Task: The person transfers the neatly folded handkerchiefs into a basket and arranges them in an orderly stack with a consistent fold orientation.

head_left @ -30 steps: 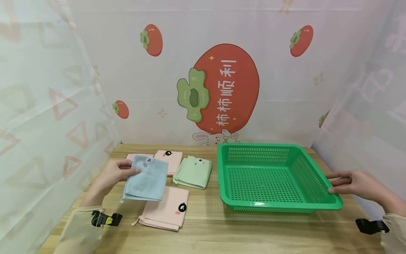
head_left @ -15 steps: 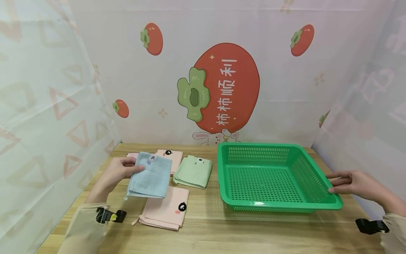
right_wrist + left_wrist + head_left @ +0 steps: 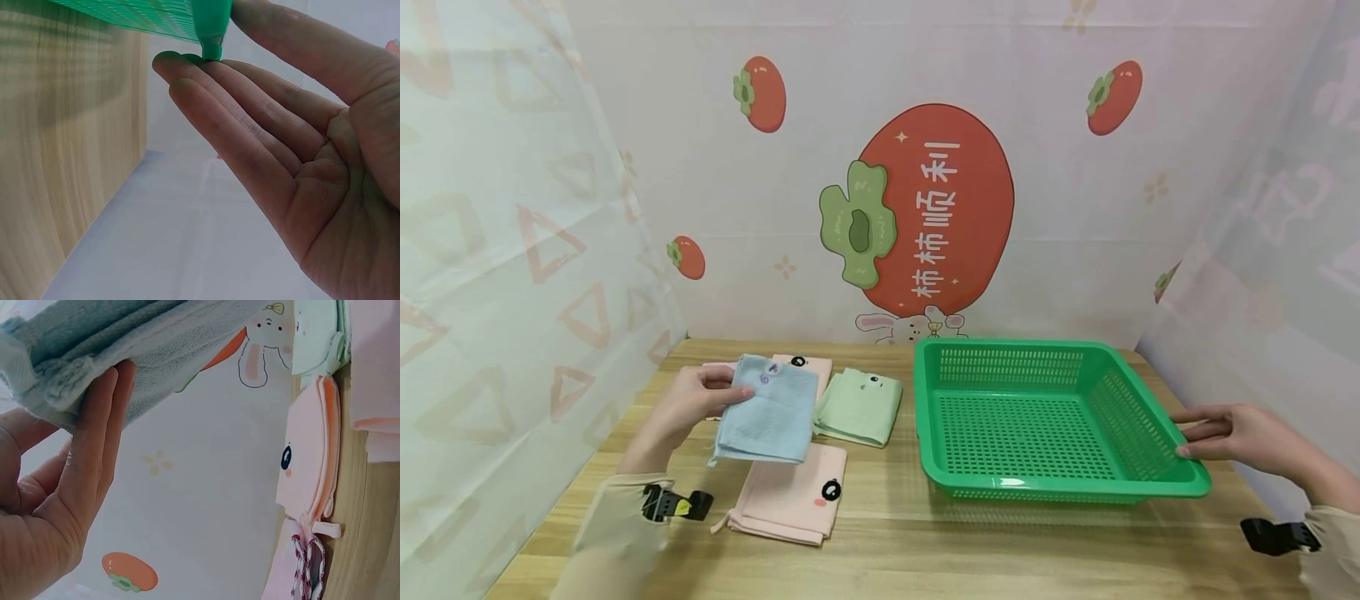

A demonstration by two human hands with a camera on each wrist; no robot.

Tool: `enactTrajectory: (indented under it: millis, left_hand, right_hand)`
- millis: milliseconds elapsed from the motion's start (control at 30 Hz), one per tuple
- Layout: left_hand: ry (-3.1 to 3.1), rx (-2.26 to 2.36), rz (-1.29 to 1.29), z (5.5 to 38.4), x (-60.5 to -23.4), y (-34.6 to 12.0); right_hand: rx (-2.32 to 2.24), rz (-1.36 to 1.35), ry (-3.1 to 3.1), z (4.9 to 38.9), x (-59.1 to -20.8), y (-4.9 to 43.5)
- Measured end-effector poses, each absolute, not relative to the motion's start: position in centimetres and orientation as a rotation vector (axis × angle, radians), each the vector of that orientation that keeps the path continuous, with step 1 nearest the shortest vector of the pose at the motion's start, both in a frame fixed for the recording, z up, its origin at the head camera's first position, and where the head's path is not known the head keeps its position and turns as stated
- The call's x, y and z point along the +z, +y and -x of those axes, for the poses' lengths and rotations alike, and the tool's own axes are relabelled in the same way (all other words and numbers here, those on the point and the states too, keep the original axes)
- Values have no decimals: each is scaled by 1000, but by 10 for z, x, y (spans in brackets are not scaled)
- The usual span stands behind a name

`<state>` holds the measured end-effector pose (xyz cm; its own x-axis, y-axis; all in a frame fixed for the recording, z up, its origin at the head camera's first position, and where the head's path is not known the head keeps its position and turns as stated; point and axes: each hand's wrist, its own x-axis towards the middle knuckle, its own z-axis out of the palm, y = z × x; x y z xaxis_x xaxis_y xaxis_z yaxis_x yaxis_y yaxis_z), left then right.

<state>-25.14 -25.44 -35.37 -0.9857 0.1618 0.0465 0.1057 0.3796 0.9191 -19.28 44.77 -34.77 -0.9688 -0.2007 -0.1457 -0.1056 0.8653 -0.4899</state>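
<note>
Over the last second, the left hand point(image 3: 697, 396) is shifting rightward and slightly farther back over the wooden counter point(image 3: 895, 558), carrying the folded light-blue towel point(image 3: 771, 414). Its thumb and fingers are closing on the towel's left edge; the cloth is hanging raised and a little tilted, with its lower edge overlapping the near pink towel point(image 3: 797, 504) in the head view. The towel is now covering more of the rear pink towel point(image 3: 822, 372) and just reaching the outline of the mint-green towel point(image 3: 867, 410). The right hand point(image 3: 1236, 435) is holding position, pinching the near right rim of the green plastic basket point(image 3: 1067, 485) between its thumb and rather straight fingers; the basket is showing no evident shift. In this inspector's judgement, the blue towel is drawing nearer the basket but is remaining outside it, well apart from its left rim.
</note>
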Motion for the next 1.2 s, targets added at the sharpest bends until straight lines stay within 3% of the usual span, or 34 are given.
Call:
enactTrajectory:
  millis: [1200]
  left_hand:
    - [2522, 1738, -214, 265, -349, -215]
  right_hand:
    - [-737, 219, 2839, 192, -348, 448]
